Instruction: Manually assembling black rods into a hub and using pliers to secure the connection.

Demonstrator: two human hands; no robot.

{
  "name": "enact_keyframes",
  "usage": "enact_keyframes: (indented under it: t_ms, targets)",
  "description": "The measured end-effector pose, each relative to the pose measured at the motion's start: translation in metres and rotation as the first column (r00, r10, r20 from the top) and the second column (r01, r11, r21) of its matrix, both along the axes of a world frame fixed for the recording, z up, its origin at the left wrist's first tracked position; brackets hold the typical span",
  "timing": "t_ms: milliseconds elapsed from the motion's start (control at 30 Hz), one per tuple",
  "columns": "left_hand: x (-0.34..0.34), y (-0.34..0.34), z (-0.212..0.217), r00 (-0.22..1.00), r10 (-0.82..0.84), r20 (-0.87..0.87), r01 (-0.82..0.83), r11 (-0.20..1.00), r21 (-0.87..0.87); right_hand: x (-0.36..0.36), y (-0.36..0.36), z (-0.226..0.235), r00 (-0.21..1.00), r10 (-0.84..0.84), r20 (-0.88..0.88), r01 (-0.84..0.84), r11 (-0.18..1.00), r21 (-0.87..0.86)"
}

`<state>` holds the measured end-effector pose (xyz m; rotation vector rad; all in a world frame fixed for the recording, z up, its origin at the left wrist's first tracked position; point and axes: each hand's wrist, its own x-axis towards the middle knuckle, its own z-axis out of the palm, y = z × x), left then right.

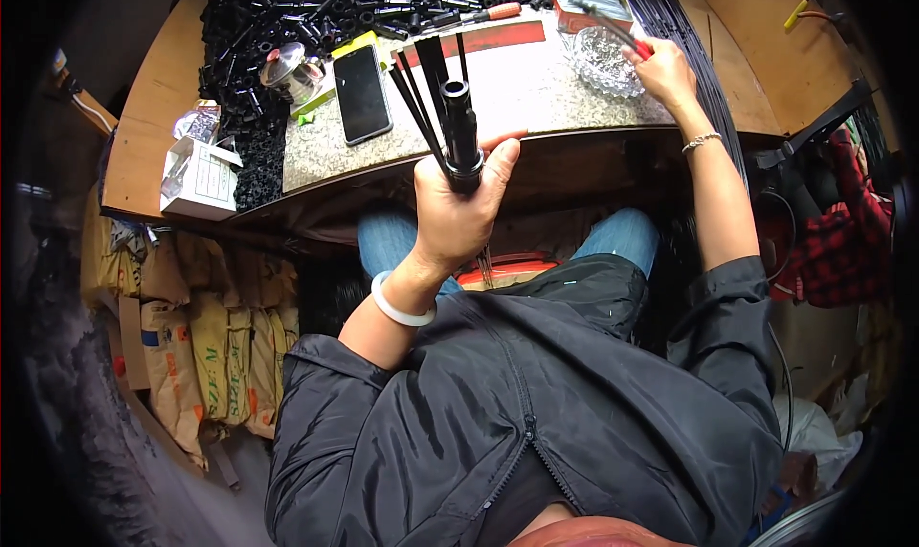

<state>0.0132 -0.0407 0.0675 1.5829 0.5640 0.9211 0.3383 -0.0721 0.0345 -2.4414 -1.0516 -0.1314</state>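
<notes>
Nearest the body, the left hand point(459, 207) rises in front of the bench edge, a white bangle point(400, 303) on its wrist. Its fingers point(502, 159) are wrapped tight around a black tube assembly point(459, 131), thumb on one side, the rest curled behind, so the grip is fully closed on it. Thin black rods point(421, 88) fan up and leftward out of the top of that grip, spreading over the speckled stone work slab point(536, 92).

Just left of the rods, a black phone point(362, 92) lies flat on the slab. Further left of the fingers stands a small metal pot with a lid point(292, 68), and beyond it, near the bench corner, an open white carton point(201, 178) holding small packets I cannot make out.

Further out, the right hand point(661, 68) reaches across the slab's far right end. Its fingers are closed on a red-handled tool point(617, 32). The tool's tip points up-left into a rectangular metal tin point(592, 0); its contents are too blurred to tell. Directly under the right fingers sits a cut-glass dish point(603, 61); whether anything lies in it I cannot tell.

Behind everything, a heap of black plastic parts point(287, 11) covers the back of the bench, with an orange-handled screwdriver point(483, 14) lying at its edge.
</notes>
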Motion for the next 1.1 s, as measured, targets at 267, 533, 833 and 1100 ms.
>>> enact_keyframes:
  t_ms: [267, 533, 833, 1100]
  targets:
    - [0.004, 0.000, -0.001, 1.000, -0.014, 0.007, 0.014, 1.000, -0.022, -0.066, -0.016, 0.045, 0.476, 0.582, -0.660, 0.020, 0.743, 0.669]
    - [0.006, -0.007, 0.005, 0.999, -0.041, 0.015, 0.042, 0.999, -0.029, -0.151, -0.043, 0.061, 0.488, 0.666, -0.565, -0.177, 0.709, 0.682]
    - [0.001, -0.001, -0.005, 0.993, -0.091, 0.073, 0.093, 0.995, -0.028, -0.178, -0.039, 0.053, 0.638, 0.569, 0.518, -0.769, 0.497, 0.402]
    - [-0.005, 0.002, -0.007, 0.987, -0.066, 0.144, 0.069, 0.998, -0.011, -0.187, -0.030, 0.030, 0.657, 0.629, 0.416, -0.705, 0.317, 0.634]
